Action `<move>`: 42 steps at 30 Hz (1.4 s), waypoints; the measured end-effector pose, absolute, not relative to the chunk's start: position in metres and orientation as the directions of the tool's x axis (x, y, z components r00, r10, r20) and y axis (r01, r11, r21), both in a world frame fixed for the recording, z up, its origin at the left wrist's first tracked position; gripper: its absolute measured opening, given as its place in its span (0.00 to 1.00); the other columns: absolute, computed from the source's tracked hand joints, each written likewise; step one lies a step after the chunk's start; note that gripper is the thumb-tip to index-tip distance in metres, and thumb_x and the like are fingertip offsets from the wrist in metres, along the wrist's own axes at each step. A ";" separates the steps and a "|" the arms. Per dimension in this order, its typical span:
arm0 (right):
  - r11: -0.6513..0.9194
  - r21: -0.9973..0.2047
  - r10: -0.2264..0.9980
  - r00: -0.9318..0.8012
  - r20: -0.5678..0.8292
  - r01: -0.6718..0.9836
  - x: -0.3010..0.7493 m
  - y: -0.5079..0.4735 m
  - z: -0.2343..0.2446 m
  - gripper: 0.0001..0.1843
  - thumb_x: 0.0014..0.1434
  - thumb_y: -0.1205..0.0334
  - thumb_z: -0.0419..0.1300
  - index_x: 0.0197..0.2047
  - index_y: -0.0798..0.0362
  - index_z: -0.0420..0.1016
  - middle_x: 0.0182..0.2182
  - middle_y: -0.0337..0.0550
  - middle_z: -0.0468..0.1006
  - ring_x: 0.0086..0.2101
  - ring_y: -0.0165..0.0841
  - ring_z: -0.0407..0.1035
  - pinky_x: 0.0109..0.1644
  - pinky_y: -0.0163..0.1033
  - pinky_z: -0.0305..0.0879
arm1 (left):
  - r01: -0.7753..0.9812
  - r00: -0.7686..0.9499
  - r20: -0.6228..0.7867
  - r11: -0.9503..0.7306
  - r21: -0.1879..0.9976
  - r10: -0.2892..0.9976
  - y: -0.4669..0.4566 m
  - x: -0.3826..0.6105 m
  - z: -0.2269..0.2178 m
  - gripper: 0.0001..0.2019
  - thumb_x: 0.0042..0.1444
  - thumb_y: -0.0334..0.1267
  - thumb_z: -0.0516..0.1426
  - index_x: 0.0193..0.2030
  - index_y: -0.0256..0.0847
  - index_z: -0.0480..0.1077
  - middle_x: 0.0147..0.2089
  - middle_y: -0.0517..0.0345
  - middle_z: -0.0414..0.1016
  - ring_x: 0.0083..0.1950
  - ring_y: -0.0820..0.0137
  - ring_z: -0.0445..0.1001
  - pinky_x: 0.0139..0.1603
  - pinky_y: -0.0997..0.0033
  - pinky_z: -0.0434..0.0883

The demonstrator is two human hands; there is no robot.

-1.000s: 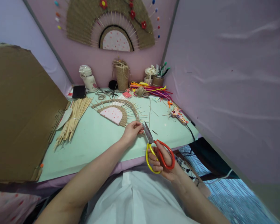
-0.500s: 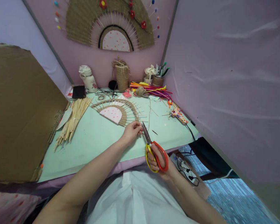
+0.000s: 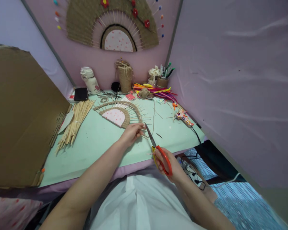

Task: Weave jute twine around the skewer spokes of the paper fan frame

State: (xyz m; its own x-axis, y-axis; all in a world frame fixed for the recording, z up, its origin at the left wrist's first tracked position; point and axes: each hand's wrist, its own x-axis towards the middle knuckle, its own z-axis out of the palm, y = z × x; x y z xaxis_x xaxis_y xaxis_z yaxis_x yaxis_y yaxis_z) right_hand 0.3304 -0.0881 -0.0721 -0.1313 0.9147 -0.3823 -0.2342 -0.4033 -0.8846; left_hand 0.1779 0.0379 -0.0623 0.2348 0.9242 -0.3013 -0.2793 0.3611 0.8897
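Right hand (image 3: 171,164) has squeezed scissors (image 3: 154,146) shut

stick bundle (image 3: 74,123) left of woven fan (image 3: 117,114) | scissors (image 3: 152,141) right of fan

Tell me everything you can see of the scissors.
The scissors have short grey metal blades and large plastic-looking loop handles, one red, one yellow. The blades look closed or nearly so, pointing away over the near edge of the mint table. The right hand grips the handles; the tip lies just beside the pinched fingers of the left hand, contact unclear.
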 end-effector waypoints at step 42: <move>-0.607 -0.522 0.792 -0.506 -0.340 -0.599 0.335 -0.100 -0.070 0.19 0.60 0.44 0.52 0.35 0.54 0.66 0.18 0.33 0.60 0.16 0.22 0.50 0.16 0.28 0.44 | -0.351 0.513 -0.449 0.657 0.668 0.731 0.048 0.171 -0.057 0.07 0.57 0.22 0.52 0.38 0.33 0.68 0.25 0.62 0.62 0.15 0.86 0.54 0.12 0.89 0.48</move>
